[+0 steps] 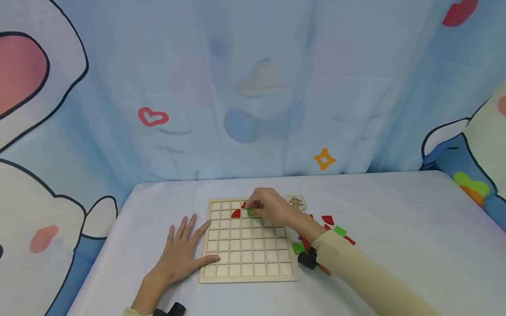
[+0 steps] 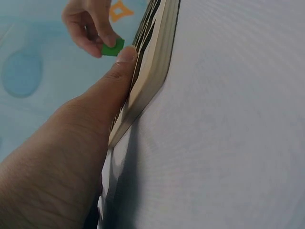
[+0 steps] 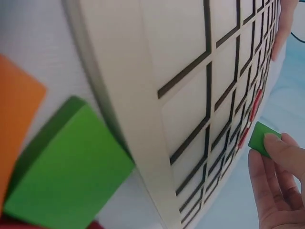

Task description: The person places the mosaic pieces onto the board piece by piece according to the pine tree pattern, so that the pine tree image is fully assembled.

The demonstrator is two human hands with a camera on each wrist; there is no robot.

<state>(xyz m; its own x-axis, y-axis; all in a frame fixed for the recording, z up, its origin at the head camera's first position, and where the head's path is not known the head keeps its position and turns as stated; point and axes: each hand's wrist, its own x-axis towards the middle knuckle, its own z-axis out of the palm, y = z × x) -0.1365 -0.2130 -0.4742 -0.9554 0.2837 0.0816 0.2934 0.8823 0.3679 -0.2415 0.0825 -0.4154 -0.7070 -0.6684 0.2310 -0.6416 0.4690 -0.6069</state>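
A wooden grid board point(image 1: 242, 268) lies on the white table, its squares framed by thin raised strips. Over its far part, my right hand point(image 1: 272, 207) pinches a green square tile point(image 3: 261, 136) between thumb and fingers. Just left of that tile, a red quarter-round piece point(image 1: 236, 213) sits in a cell, and a smaller red piece point(image 1: 244, 204) shows by the fingertips. My left hand point(image 1: 179, 250) is spread at the board's left side. Its thumb point(image 2: 125, 56) rests on the board's edge, and its index fingertip touches the rim.
Right of the board lie loose red pieces point(image 1: 327, 220), green tiles point(image 1: 298, 248) and an orange piece point(image 1: 325, 269), partly hidden by the right forearm. A small pattern card point(image 1: 296, 202) lies beyond the far right corner. A printed blue curtain point(image 1: 253, 131) hangs behind the table.
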